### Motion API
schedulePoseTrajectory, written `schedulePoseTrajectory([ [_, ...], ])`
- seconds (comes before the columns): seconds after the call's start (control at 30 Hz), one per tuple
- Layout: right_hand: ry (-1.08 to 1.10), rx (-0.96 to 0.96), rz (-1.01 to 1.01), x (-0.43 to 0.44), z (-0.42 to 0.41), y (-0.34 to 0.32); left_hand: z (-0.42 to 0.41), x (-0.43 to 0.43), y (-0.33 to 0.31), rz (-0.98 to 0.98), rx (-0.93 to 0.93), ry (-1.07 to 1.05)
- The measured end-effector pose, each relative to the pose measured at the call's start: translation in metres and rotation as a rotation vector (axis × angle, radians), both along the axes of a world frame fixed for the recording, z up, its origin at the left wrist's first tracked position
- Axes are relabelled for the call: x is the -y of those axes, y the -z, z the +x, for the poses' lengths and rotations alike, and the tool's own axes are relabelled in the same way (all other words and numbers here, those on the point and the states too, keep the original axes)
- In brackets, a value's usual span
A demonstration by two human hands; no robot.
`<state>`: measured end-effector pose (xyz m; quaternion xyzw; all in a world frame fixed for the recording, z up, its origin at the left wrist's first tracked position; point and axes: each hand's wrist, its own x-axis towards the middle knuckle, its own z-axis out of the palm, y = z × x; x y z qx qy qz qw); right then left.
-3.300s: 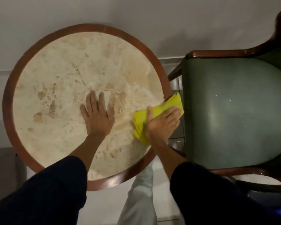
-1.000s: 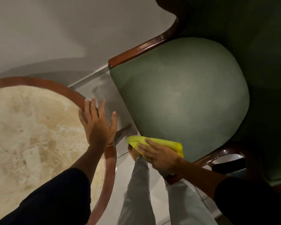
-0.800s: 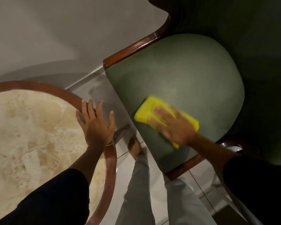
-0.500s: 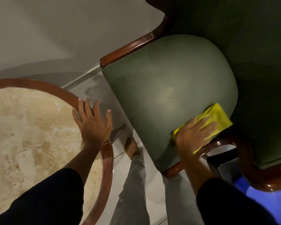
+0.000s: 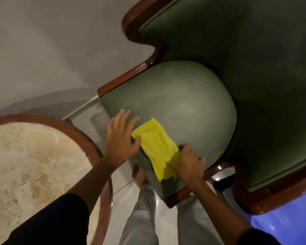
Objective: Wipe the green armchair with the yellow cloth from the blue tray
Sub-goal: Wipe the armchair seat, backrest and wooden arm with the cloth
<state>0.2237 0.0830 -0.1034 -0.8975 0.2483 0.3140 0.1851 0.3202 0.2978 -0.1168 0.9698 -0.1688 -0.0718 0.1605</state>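
Note:
The green armchair (image 5: 184, 103) fills the upper right, its rounded seat framed in dark wood. The yellow cloth (image 5: 155, 147) lies spread on the seat's front left part and hangs over the front edge. My right hand (image 5: 187, 163) pinches the cloth's near right end at the seat edge. My left hand (image 5: 120, 135) rests on the seat's left front with fingers spread, its thumb touching the cloth's far left corner. A blue plastic thing (image 5: 281, 225), perhaps the tray, shows at the lower right, mostly hidden by the chair.
A round marble table with a wooden rim (image 5: 88, 144) stands at the left, close to the chair. Between them is tiled floor (image 5: 122, 184) with my legs and a bare foot (image 5: 140, 175). A pale wall (image 5: 51, 50) runs behind.
My left hand left the table rim and came onto the seat beside the cloth. The cloth moved from the seat's right edge to its front left and now lies unfolded. The camera shifted right.

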Motion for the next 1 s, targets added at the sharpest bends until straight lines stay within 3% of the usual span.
schedulePoseTrajectory([
  [0.07,-0.061,-0.096,0.129,0.009,0.016,-0.010,0.018,0.033,-0.019,0.052,-0.076,0.231],
  [0.13,-0.118,-0.001,0.188,0.026,0.037,-0.030,0.036,0.065,-0.034,0.204,-0.237,0.443],
  [0.2,-0.028,0.132,0.252,0.047,0.054,-0.055,0.051,0.084,-0.040,0.297,-0.398,0.536],
  [0.27,0.145,0.293,0.293,0.088,0.066,-0.087,0.064,0.114,-0.052,0.129,-0.549,0.490],
  [0.43,0.411,0.733,0.208,0.200,0.078,-0.171,0.078,0.232,-0.099,-0.620,-0.975,0.180],
  [0.6,0.400,0.989,-0.209,0.303,0.080,-0.249,0.074,0.375,-0.158,-0.870,-1.098,0.143],
  [0.67,0.407,0.985,-0.426,0.336,0.083,-0.264,0.079,0.417,-0.177,-0.830,-0.913,0.107],
  [0.73,0.393,0.853,-0.632,0.344,0.084,-0.258,0.093,0.431,-0.191,-0.679,-0.452,0.097],
  [0.83,0.338,0.631,-0.565,0.329,0.088,-0.227,0.131,0.412,-0.193,-0.528,0.107,0.185],
  [0.9,0.324,0.518,-0.514,0.333,0.097,-0.212,0.163,0.387,-0.183,-0.320,0.284,0.243],
  [1.0,0.290,0.534,-0.487,0.363,0.125,-0.209,0.218,0.339,-0.167,-0.020,0.393,0.193],
])
